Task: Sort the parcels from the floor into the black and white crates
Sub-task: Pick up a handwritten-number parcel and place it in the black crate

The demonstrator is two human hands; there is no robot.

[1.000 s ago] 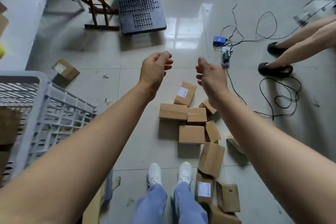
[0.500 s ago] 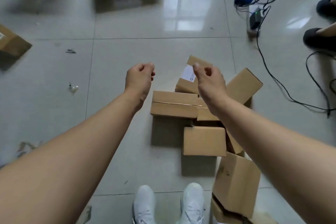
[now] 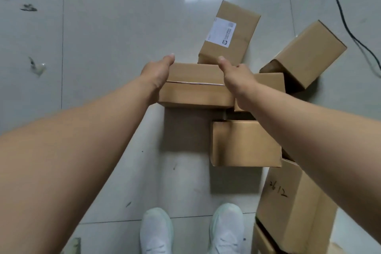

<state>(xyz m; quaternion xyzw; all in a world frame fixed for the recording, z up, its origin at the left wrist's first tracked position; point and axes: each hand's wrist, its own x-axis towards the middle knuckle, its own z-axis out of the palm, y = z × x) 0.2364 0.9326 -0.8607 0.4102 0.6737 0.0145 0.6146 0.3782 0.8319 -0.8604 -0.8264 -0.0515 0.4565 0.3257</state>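
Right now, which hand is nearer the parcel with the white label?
Right. The right hand is just at the near edge of the labelled parcel; the left hand is farther left, at the left end of the long parcel.

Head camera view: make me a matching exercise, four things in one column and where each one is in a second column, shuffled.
Things:
1. labelled parcel
2. long parcel
3. parcel with handwriting
4. black cable

Places:
A. between the left hand and the right hand
B. top right, on the floor tiles
C. bottom right, beside the white shoe
D. just beyond the hands, tilted

Pairs: 1-D, 2-A, 3-C, 4-B.
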